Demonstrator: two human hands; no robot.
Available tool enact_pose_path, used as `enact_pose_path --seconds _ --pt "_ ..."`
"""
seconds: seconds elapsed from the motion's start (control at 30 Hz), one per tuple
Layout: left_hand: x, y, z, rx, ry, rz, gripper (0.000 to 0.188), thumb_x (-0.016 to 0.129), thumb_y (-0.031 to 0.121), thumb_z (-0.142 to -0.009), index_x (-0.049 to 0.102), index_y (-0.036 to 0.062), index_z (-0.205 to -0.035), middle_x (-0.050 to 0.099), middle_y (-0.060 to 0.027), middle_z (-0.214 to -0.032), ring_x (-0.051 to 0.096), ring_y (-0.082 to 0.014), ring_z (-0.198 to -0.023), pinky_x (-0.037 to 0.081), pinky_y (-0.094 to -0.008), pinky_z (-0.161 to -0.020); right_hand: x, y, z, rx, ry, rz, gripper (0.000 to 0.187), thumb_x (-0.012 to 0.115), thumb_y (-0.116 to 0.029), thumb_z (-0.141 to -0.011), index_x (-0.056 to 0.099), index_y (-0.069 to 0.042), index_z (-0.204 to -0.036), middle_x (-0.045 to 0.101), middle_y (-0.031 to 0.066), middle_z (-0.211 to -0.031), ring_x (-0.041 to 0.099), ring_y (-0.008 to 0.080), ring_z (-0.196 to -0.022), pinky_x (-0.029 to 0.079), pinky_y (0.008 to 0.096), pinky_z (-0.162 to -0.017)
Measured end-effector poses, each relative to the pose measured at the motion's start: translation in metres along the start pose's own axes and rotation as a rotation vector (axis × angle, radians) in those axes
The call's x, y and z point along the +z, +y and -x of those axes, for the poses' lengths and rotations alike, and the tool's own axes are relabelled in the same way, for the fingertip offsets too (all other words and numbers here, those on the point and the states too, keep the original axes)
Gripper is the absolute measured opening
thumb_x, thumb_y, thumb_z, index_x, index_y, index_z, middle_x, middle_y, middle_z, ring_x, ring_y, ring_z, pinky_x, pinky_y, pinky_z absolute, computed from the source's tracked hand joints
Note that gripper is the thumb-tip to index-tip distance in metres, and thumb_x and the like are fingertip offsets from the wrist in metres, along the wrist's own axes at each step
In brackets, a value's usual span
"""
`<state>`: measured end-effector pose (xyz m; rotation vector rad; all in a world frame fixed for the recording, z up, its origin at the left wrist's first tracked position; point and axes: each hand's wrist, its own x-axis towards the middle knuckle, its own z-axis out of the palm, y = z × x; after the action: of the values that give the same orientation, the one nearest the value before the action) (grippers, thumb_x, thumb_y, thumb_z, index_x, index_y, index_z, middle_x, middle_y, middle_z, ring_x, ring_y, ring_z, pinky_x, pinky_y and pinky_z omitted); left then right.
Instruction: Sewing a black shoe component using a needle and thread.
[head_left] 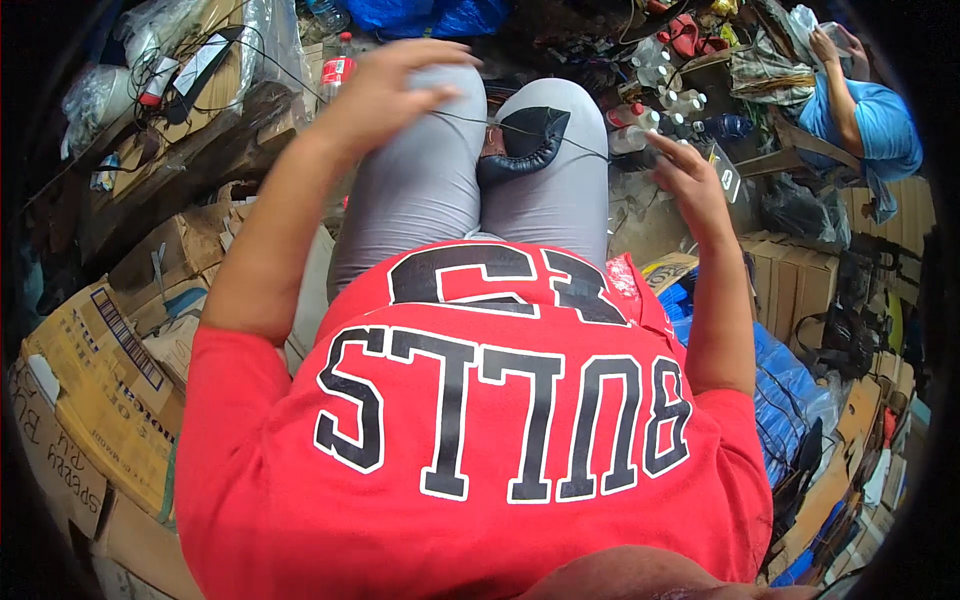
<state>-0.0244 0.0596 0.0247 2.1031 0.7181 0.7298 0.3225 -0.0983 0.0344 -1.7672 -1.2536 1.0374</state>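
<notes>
On my grey-trousered thighs lies a black, gathered piece like a shoe upper (pixel 535 142), with a brown part at its left end. A thin dark cord (pixel 575 146) crosses over it, running from beside my left hand toward the right. My left hand (pixel 405 85) is raised over the left knee, its fingers stretched and the thumb apart. Off the right thigh, my right hand (pixel 692 185) has its index finger extended and other fingers loosely bent. I see nothing gripped in its visible fingers. Whether the cord reaches that hand cannot be made out.
Several bottles (pixel 640 120) stand beyond my right knee; a red-labelled bottle (pixel 338 68) is by the left knee. A wooden bench (pixel 150 190) and flattened cardboard (pixel 100 370) lie left. Blue plastic (pixel 775 385) is right. Another person in blue (pixel 880 120) sits at far right.
</notes>
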Motion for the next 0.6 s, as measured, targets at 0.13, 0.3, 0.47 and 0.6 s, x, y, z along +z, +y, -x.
enact_pose_path --seconds 0.13,0.3,0.47,0.6 --pt "0.053 0.022 -0.035 0.047 -0.254 0.117 0.031 0.066 0.01 -0.08 0.062 0.0071 -0.11 0.059 -0.0116 -0.111 0.059 -0.0209 -0.095 0.045 -0.0323 -0.085 0.038 -0.04 -0.018 -0.127 -0.116 0.13 0.017 0.061 -0.002 -0.082 0.066 -0.003 -0.098 0.054 0.0025 -0.092 0.056 0.0117 -0.078 0.046 0.0237 -0.071" --pt "0.064 0.012 -0.059 -0.019 -0.5 0.074 0.023 0.069 0.018 -0.079 0.064 0.0047 -0.097 0.054 -0.0083 -0.092 0.057 -0.0156 -0.076 0.049 -0.0292 -0.064 0.055 -0.05 -0.028 -0.314 -0.18 0.426 0.013 0.062 0.004 -0.078 0.065 -0.004 -0.089 0.054 0.0044 -0.088 0.059 0.0134 -0.081 0.047 0.0247 -0.073" --pt "0.066 0.008 -0.065 -0.193 -0.623 0.212 0.022 0.07 0.022 -0.079 0.065 0.0037 -0.09 0.049 -0.0062 -0.088 0.056 -0.0142 -0.074 0.048 -0.0263 -0.059 0.055 -0.045 -0.032 -0.355 -0.21 0.427 0.017 0.062 0.006 -0.075 0.065 -0.004 -0.088 0.054 0.0038 -0.087 0.058 0.0124 -0.08 0.047 0.0248 -0.072" --pt "0.067 0.006 -0.065 -0.188 -0.6 0.204 0.023 0.071 0.022 -0.079 0.065 0.0027 -0.088 0.049 -0.0063 -0.088 0.055 -0.0145 -0.074 0.048 -0.0263 -0.06 0.054 -0.036 -0.033 -0.285 -0.265 0.323 0.016 0.063 0.004 -0.075 0.066 -0.005 -0.088 0.054 0.003 -0.086 0.057 0.0118 -0.08 0.046 0.0242 -0.071"
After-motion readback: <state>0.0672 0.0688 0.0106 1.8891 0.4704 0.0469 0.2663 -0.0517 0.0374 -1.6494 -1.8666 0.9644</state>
